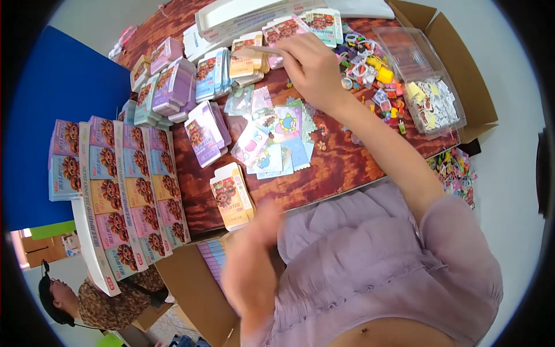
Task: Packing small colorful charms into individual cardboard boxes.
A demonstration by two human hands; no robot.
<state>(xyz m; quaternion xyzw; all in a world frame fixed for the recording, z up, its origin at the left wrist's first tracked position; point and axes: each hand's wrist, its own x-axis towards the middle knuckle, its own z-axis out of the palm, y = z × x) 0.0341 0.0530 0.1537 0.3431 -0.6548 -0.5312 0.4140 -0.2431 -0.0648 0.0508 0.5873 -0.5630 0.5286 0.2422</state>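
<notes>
My right hand (315, 69) reaches over the table toward the far stacks, its fingers pinched on a thin pale flat piece (263, 50) seen edge-on; its kind does not show. Beneath that piece sits a stack of flat yellow cartons (245, 68), with pink cartons (284, 28) just beyond. My left hand (254, 269) hangs low near the table's front edge, smeared by motion, so its fingers cannot be read. The nearest thing to it is a yellow carton (231, 199) lying at that edge. Patterned cards and small packets (269, 156) lie spread between the hands.
Display trays of small boxes (130, 191) stand at left. Purple (173, 87) and blue cartons (211, 75) are stacked behind. Loose trinkets (370, 63) and a clear plastic tub (457, 113) of paper slips lie at right. An open cardboard box (199, 289) stands below; another person (110, 295) is at lower left.
</notes>
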